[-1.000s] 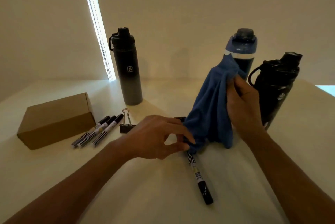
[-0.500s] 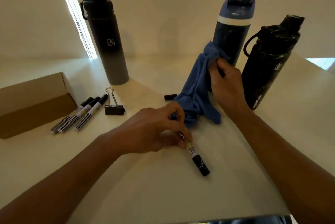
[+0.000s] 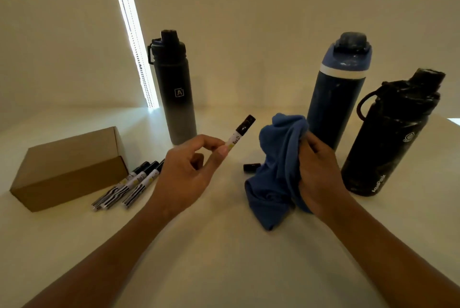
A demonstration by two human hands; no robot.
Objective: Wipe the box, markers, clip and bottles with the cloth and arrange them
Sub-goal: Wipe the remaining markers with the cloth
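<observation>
**Marker in the air, cloth waiting beside it**

In the head view, we are pinching one marker (image 3: pixel 240 134) between the thumb and forefinger of our left hand (image 3: pixel 189 170), just left of the frame's centre. We are holding it clear of the table (image 3: pixel 224 245). Its long axis is running from lower left to upper right, with the dark capped end pointing up and toward the cloth (image 3: pixel 276 165). Our right hand (image 3: pixel 316 173), right of centre, is gripping that blue cloth in a bunch, and the loose folds are hanging down onto the tabletop.

The marker's dark end and the cloth are sitting near each other but apart, with the cloth lying directly to the marker's right. We are judging the right hand the nearer one to close that gap, most likely by bringing the cloth leftward along the barrel.

At the left of the frame the box (image 3: pixel 69 165) is sitting with three markers (image 3: pixel 129 184) lying side by side just beside its near corner. The grey-black bottle (image 3: pixel 176 93) is standing above centre. The blue bottle (image 3: pixel 341 88) and the black bottle (image 3: pixel 388 138) are standing at the right, behind the cloth hand. A small black piece (image 3: pixel 251 167) is lying just left of the cloth, and we are not able to tell what it is
</observation>
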